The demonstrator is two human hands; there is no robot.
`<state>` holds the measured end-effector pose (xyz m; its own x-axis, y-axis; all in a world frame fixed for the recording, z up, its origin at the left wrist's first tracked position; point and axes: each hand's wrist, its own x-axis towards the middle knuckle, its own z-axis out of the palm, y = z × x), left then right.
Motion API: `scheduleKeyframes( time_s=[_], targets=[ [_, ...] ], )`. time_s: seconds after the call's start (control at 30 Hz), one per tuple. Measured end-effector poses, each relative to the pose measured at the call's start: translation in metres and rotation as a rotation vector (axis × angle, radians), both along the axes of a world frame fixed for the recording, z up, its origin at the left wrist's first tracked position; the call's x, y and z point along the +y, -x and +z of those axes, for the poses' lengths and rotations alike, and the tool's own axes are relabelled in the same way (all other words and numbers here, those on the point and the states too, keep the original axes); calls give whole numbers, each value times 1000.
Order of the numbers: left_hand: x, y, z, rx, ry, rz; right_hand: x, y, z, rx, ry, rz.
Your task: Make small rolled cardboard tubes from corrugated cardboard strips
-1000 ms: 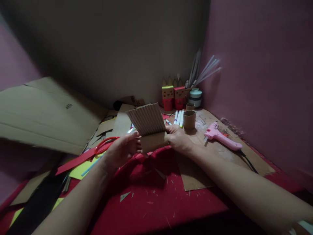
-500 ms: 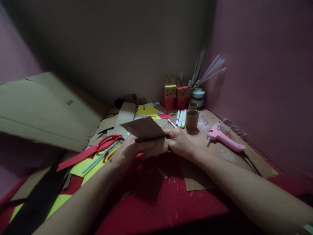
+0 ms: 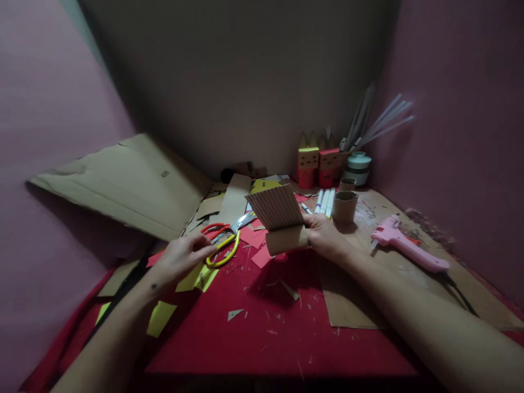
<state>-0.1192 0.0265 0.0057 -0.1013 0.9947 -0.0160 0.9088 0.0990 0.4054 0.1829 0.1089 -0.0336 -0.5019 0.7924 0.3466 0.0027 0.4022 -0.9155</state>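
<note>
My right hand (image 3: 327, 237) grips the end of a piece of corrugated cardboard (image 3: 278, 206), its ridged flap standing up at a slant. Below the flap, a smooth tan cardboard part (image 3: 286, 240), rounded like a tube, sits in the same grip. My left hand (image 3: 186, 256) is closed, with thumb and fingers at the handles of a pair of scissors (image 3: 224, 261). One handle loop is red, the other yellow, and the metal blades point away to the right. Pink paper pieces (image 3: 262, 256) lie between the scissors and the cardboard.
A pink glue gun (image 3: 409, 245) lies on a cardboard sheet (image 3: 352, 305) at right. Cardboard tubes (image 3: 344, 207), markers (image 3: 327, 202), two red figures (image 3: 308, 169) and a lidded jar (image 3: 358, 169) stand or lie behind. A large cardboard panel (image 3: 131, 185) leans at left. Scraps dot the red cloth (image 3: 254, 344).
My left hand has let go of the cardboard and moved left to the scissors. My right hand still holds the cardboard. The view has turned a little left.
</note>
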Motion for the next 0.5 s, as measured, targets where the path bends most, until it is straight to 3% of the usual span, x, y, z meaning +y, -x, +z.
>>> scheduleKeyframes(
  time_s=[0.1,0.23,0.4,0.5],
  targets=[
    [5,-9,-20,203,-123,-49,0,0,1,30,43,9],
    [23,-24,-29,312,-127,-72,1,0,0,37,72,-10],
    [28,-15,-6,231,-99,-22,5,-1,-5,50,76,-3],
    [20,-2,9,143,-161,30,4,-1,-4,82,101,29]
  ],
)
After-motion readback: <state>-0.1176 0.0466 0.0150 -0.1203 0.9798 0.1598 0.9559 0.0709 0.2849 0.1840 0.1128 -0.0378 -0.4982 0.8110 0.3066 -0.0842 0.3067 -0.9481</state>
